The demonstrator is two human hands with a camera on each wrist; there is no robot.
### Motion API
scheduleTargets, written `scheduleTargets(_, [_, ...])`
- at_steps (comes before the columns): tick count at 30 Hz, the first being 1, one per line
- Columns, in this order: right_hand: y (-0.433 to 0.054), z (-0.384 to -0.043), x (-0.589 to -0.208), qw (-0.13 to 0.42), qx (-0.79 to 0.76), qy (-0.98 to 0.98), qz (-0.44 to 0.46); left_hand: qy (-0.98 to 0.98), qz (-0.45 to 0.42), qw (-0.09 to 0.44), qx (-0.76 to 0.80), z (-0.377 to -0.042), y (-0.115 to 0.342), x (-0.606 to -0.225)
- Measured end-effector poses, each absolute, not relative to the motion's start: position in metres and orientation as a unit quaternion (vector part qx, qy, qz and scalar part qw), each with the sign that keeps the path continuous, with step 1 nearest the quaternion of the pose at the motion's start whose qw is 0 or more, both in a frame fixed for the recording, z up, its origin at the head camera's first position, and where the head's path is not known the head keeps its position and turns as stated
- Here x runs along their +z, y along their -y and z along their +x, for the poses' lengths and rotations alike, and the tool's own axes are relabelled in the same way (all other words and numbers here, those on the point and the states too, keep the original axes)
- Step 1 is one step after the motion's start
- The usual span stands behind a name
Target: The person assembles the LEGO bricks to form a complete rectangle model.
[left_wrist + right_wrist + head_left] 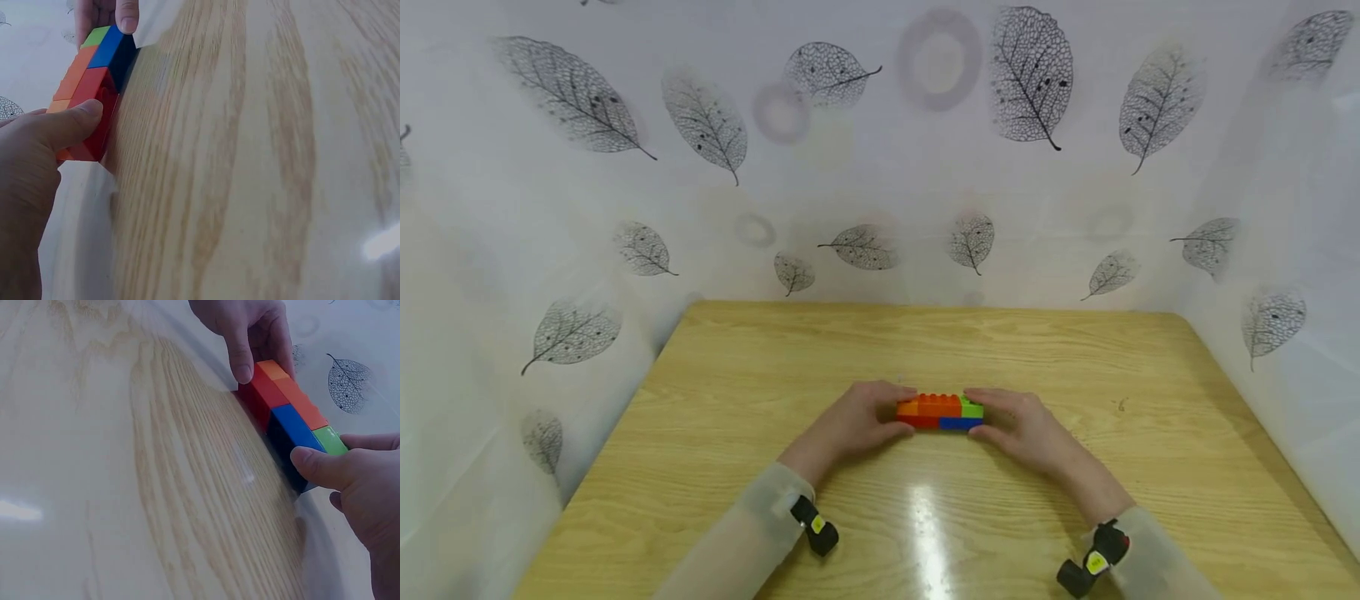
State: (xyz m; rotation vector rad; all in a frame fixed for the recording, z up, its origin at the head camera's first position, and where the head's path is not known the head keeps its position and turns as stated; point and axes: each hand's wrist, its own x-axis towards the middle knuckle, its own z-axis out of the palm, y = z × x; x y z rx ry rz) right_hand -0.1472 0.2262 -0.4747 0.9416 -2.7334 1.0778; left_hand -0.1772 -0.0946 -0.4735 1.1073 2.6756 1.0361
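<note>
A two-layer row of toy building bricks stands on the wooden table between the hands. Its lower layer is a red brick [94, 84] on the left and a blue brick [294, 430] on the right. On top sit a light orange brick [907, 408], a studded red-orange brick [938, 407] and a lime green brick [972, 410]. My left hand [868, 417] grips the left end, its thumb on the red brick's near side. At the right end my right hand [1026, 429] holds the row, thumb on the blue brick, fingers behind the green one.
The wooden table [760, 358] extends on all sides of the bricks, with a bright reflection in front. Behind and at both sides hangs a white curtain [880, 183] printed with dark leaves. Each sleeved wrist carries a small black camera [816, 525].
</note>
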Motion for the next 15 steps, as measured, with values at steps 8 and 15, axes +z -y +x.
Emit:
scheduleTargets(8, [-0.227, -0.153, -0.474, -0.002, 0.364, 0.885, 0.29, -0.875, 0.333, 0.071, 0.344, -0.18, 0.094, -0.47])
scheduleTargets(15, [-0.228, -0.159, -0.469, -0.045, 0.377, 0.885, 0.27, -0.871, 0.318, 0.104, 0.36, -0.188, 0.095, -0.47])
